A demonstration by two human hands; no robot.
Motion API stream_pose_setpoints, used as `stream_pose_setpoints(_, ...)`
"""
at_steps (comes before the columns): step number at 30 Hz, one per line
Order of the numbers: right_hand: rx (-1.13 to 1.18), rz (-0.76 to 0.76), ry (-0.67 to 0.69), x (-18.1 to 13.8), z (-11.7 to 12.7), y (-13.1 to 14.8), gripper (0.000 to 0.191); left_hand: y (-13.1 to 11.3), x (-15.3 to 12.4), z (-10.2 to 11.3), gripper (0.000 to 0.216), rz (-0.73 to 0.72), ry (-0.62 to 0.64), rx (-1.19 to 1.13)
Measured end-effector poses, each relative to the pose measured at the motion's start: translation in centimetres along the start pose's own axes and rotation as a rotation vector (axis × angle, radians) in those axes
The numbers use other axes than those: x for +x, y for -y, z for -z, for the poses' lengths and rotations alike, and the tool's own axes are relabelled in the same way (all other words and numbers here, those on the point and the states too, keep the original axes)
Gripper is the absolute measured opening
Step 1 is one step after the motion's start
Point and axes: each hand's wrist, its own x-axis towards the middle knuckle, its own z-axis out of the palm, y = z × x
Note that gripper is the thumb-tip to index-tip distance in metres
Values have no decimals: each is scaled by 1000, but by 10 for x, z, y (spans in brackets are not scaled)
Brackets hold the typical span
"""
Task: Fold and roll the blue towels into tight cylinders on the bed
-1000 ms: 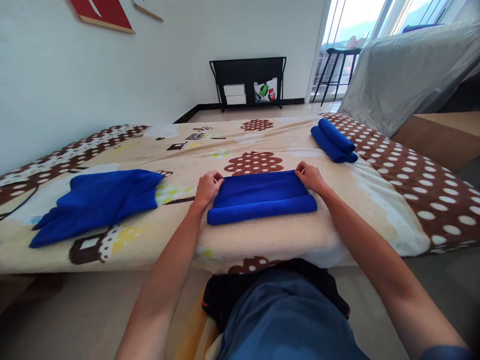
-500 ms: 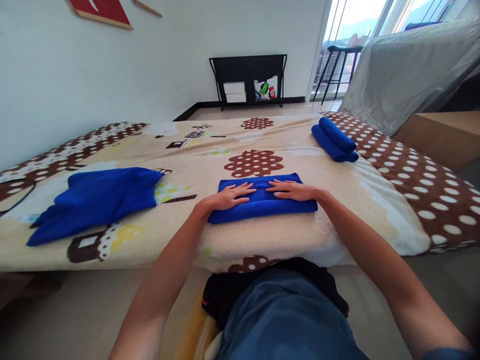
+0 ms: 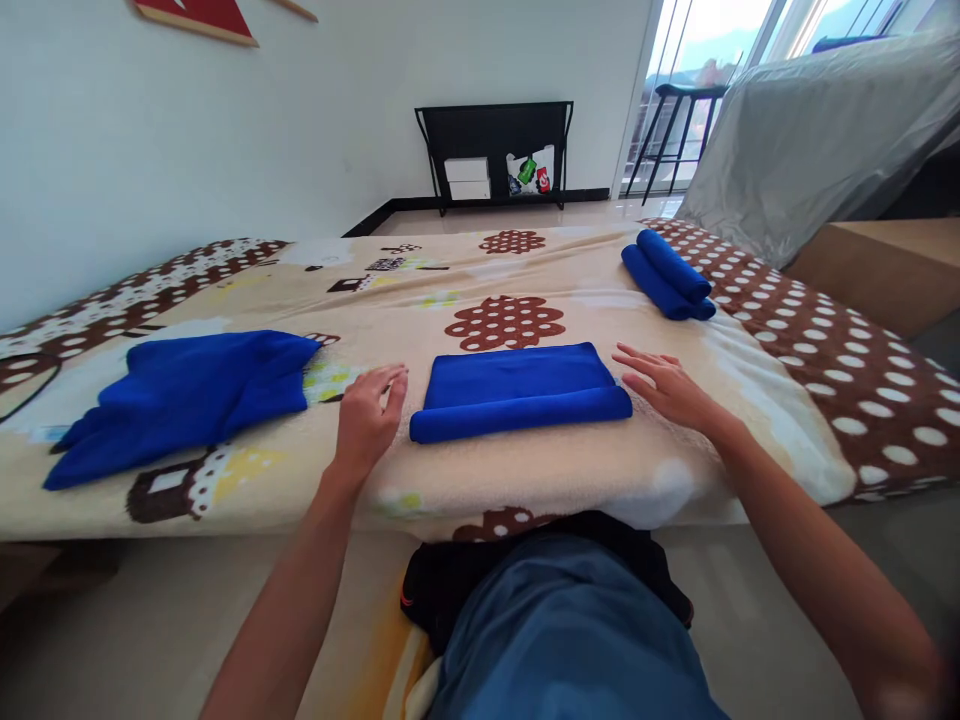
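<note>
Loose towel pile (image 3: 180,395) left, rolled towels (image 3: 667,275) right.

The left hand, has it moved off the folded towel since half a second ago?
Yes. The left hand slid left off the folded towel and now hovers open beside its left end, over the blanket.

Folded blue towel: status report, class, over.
Left hand and right hand open, flanking the folded blue towel, grip on nothing. Towel flat on blanket. Nothing in the way.

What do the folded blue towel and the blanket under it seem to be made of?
Folded blue towel: probably microfibre or terry cloth, going by its matte, soft nap and plump rolled edge. Blanket: probably fleece or plush, going by its fuzzy printed surface and thick rounded edge.
</note>
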Motion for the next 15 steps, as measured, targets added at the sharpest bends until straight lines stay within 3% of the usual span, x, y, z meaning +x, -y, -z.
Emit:
stream_pose_setpoints(2, -5, 122, -90, -20, 6, 21, 49, -19, -27, 18, 37, -149, -77, 6)
stream_pose_setpoints(5, -34, 290, -146, -42, 9, 49, 42, -41, -60, 35, 33, -402, -3, 82)
stream_pose_setpoints(7, -70, 359, -154, -48, 3, 59, 42, -45, -71, 36, 41, -476, 39, 137)
stream_pose_setpoints(10, -111, 384, -172, -45, -10, 59, 42, -41, -73, 26, 44, -471, 77, 169)
stream_pose_setpoints(15, -136, 338, -223, -31, -22, 56, 35, -41, -66, 8, 37, -302, 55, 171)
